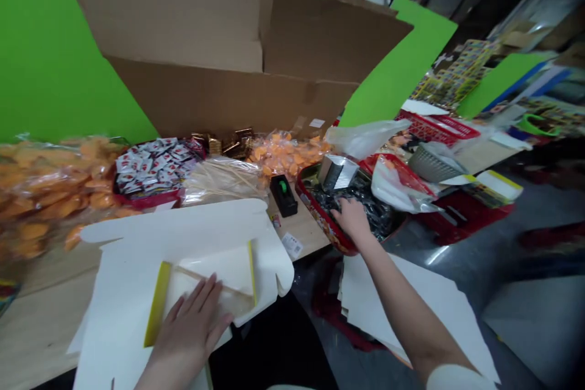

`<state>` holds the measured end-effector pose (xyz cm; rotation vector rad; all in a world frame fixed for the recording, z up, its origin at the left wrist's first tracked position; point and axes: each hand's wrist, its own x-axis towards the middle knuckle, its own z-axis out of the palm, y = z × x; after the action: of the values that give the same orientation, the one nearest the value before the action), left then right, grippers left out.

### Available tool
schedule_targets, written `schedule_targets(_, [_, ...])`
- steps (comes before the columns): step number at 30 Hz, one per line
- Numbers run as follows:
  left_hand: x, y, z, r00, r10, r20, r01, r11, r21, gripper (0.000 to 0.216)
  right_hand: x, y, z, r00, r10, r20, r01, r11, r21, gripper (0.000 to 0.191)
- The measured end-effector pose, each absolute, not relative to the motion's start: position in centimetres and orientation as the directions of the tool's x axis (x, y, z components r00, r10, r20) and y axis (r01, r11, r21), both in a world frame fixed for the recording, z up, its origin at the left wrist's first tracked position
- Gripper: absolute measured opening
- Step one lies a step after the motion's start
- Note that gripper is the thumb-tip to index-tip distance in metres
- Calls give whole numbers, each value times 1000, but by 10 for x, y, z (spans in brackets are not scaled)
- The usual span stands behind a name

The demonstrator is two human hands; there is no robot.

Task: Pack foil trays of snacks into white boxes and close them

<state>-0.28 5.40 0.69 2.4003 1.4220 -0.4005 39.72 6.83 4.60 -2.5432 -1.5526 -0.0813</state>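
Observation:
My left hand (pixel 192 323) lies flat with fingers spread on a small white box with yellow edges (pixel 208 283), which sits on unfolded white cardboard (pixel 183 234) on the wooden table. My right hand (pixel 351 219) reaches into a red tray (pixel 320 213) full of small dark wrapped pieces (pixel 379 213). Its fingers are curled down among the pieces, and I cannot see whether they hold one.
A black tape dispenser (pixel 284 195) stands beside the tray. Bags of orange snacks (pixel 50 189), red-and-white sachets (pixel 150 167) and a large open brown carton (pixel 228 61) line the back. Flat white sheets (pixel 411 304) lie low on the right, red baskets (pixel 434 128) beyond.

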Motion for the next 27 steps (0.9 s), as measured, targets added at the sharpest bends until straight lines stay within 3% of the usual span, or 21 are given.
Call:
schedule_targets(5, [-8, 56, -4, 459, 817, -349, 888, -438, 143, 66, 433, 67, 9, 376, 924, 64, 923, -368, -110, 23])
schedule_targets(10, [-5, 60, -12, 589, 807, 48, 771, -578, 268, 49, 431, 63, -7, 354, 931, 84, 931, -343, -124, 24])
schedule_targets(13, [12, 59, 1, 629, 758, 174, 651, -635, 416, 37, 440, 67, 2, 365, 923, 124, 928, -349, -130, 17])
schedule_targets(17, [42, 53, 22, 589, 799, 121, 514, -486, 706, 28, 425, 63, 30, 442, 831, 337, 897, -406, -177, 27])
schedule_targets(20, [74, 52, 28, 501, 865, 35, 320, -223, 921, 36, 373, 51, 51, 337, 835, 435, 880, -115, -460, 24])
schedule_targets(22, [99, 55, 29, 459, 888, -32, 115, -23, 993, 56, 327, 45, 58, 143, 922, 359, 744, 139, -654, 19])
schedule_targets(23, [111, 57, 30, 448, 891, -74, 24, 70, 997, 63, 306, 44, 59, 59, 952, 299, 672, 184, -717, 17])
schedule_targets(27, [129, 68, 32, 397, 886, -239, -66, 287, 956, 51, 264, 53, 48, -62, 990, 128, 532, 141, -835, 17])
